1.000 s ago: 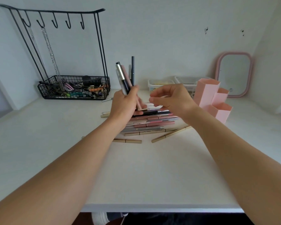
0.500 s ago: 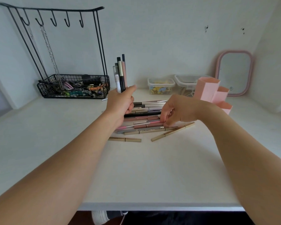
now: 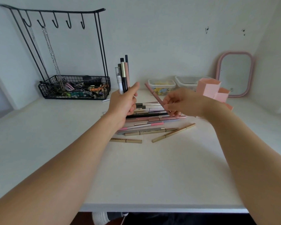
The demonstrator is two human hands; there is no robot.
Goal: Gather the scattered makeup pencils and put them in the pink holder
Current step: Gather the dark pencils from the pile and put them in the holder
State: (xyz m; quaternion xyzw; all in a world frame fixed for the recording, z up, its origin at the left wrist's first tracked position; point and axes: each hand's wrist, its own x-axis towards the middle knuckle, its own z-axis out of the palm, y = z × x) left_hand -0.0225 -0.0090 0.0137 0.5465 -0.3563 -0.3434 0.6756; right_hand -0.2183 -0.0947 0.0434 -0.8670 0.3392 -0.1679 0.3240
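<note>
White table (image 3: 136, 168): right hand (image 3: 183, 103) partly hides pink holder (image 3: 208, 88).

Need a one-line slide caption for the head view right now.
Left hand grips an upright pencil bundle; right hand lifts a pink pencil near the pink holder.

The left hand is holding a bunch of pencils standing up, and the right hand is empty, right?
Not quite. The left hand does hold a bunch of pencils standing up, but the right hand is not empty: the head view shows it pinching one pink pencil.
</note>
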